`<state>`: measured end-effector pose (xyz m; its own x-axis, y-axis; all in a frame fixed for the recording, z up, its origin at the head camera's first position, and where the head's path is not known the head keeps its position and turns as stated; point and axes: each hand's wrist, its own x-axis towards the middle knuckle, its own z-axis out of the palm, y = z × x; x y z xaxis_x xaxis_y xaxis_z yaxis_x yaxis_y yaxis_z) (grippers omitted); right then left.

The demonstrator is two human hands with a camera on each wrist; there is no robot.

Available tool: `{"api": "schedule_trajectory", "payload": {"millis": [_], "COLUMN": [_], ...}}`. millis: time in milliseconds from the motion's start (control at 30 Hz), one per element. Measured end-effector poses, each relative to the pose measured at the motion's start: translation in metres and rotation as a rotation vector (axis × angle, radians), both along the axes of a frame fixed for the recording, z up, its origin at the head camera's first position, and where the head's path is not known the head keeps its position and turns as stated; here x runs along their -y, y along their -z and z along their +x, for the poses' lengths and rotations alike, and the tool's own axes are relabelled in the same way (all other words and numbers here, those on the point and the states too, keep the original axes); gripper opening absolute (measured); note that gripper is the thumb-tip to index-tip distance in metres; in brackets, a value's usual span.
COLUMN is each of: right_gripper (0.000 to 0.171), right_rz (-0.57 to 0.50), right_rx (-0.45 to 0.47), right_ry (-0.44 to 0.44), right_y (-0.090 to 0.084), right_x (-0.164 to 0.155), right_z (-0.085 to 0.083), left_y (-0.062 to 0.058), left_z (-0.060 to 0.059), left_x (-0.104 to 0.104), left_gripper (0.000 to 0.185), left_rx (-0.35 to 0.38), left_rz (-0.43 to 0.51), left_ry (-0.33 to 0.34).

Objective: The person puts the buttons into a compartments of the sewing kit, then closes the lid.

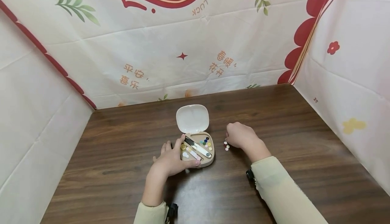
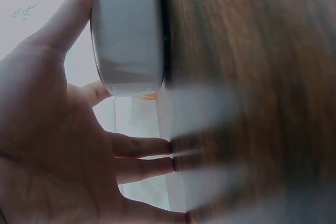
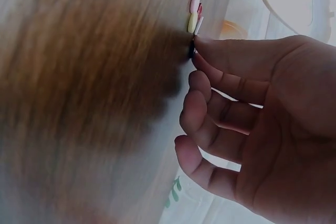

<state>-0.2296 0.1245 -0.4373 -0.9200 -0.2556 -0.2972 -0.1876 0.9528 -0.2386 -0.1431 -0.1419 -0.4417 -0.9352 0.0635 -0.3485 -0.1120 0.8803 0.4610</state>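
A small sewing kit case stands on the table with its white lid raised. My left hand holds it by the left side, thumb at the near edge and index finger near the hinge; the other fingers are spread, tips on the tabletop in the left wrist view. Inside lie a long black-and-white tool, a printed strip and several coloured buttons. Right of the case, my right hand pinches a dark button at the table. Several loose buttons lie beside its fingertips.
The brown wooden table is bordered by white printed cloth at the back and both sides. Dark wrist straps sit at the sleeve cuffs.
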Motion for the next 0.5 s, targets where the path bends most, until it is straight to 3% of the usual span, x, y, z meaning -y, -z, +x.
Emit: {"api": "schedule_trajectory", "payload": {"millis": [300, 500], "right_gripper": [0.028, 0.038], "right_rz": [-0.008, -0.052], "right_rx": [-0.007, -0.083], "right_ry": [-0.017, -0.026], "right_y": [0.005, -0.006], "right_x": [0.004, 0.009], "right_z": [0.000, -0.003], "left_y": [0.003, 0.000], "left_z": [0.003, 0.002], "left_x": [0.003, 0.001], "left_gripper": [0.114, 0.114], "left_rx": [0.006, -0.008], "left_rz": [-0.002, -0.011], "left_ry": [-0.014, 0.006]}}
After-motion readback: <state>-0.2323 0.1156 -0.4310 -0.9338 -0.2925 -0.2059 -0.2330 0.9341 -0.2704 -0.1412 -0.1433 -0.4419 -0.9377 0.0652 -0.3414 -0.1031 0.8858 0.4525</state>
